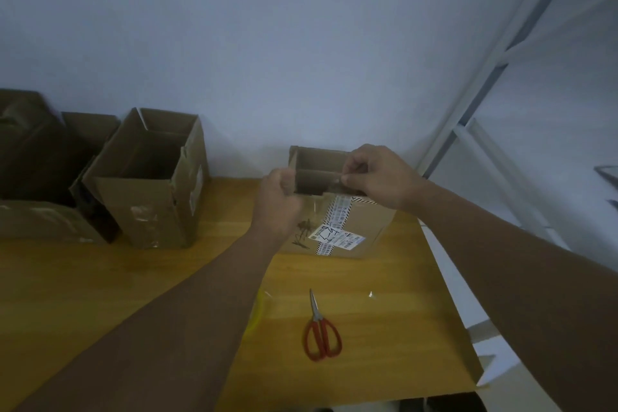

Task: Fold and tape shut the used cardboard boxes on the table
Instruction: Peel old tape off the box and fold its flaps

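Hands at the labelled box (364,227), which stands open-topped on the wooden table (100,278). Our left hand (279,197) curls round the box's left wall. Our right hand (378,174) pinches thumb and forefinger at its near top edge; flap or tape, we cannot tell. Red-handled scissors (321,331) lie nearer us than the box. A taller open box (150,204) stands to its left.

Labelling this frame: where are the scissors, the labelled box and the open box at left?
scissors (316,317), head view, pivot.
labelled box (368,226), head view, bare front wall.
open box (140,197), head view, front wall.
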